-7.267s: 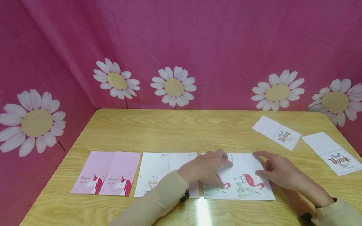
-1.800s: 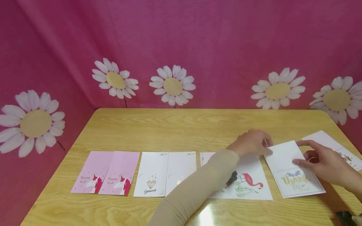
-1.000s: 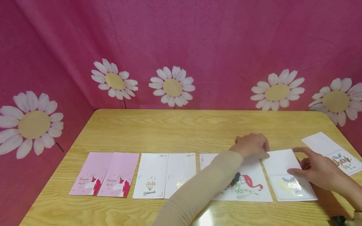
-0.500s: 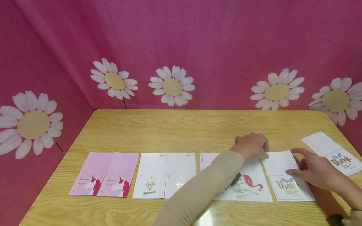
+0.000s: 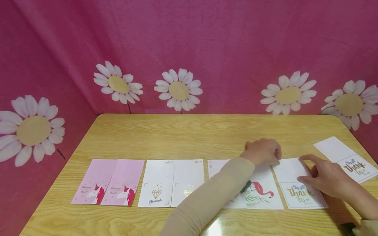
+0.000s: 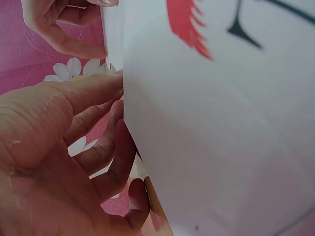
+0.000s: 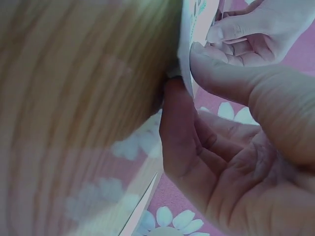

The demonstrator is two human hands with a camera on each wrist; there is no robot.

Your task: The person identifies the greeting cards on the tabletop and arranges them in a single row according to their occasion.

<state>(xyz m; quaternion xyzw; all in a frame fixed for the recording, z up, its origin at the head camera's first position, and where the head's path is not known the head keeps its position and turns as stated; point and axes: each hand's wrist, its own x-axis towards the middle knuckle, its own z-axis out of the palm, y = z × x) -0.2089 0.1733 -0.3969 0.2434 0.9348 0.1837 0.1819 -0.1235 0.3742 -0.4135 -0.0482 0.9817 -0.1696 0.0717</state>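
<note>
A white "Thank You" card (image 5: 300,195) lies flat at the right end of a row of cards. My right hand (image 5: 330,178) holds its right edge; in the right wrist view the thumb (image 7: 216,73) and index finger (image 7: 177,128) sit on opposite faces of it. My left hand (image 5: 262,152) pinches its top left corner with curled fingers, its forearm crossing the flamingo cards. The right flamingo card (image 5: 261,193) borders the held card; the left flamingo card (image 5: 217,167) is mostly hidden by the sleeve.
Two pink unicorn cards (image 5: 107,183) lie at the left. Two diamond cards (image 5: 156,177) come beside them, one partly under the sleeve. Another "Thank You" card (image 5: 348,160) lies askew at the right of the wooden table (image 5: 177,137). A pink daisy curtain (image 5: 230,49) stands behind.
Both hands left the flamingo cards, and one "Thank You" card came from the back right to the row's right end. Over the last second it straightened and shifted slightly left.
</note>
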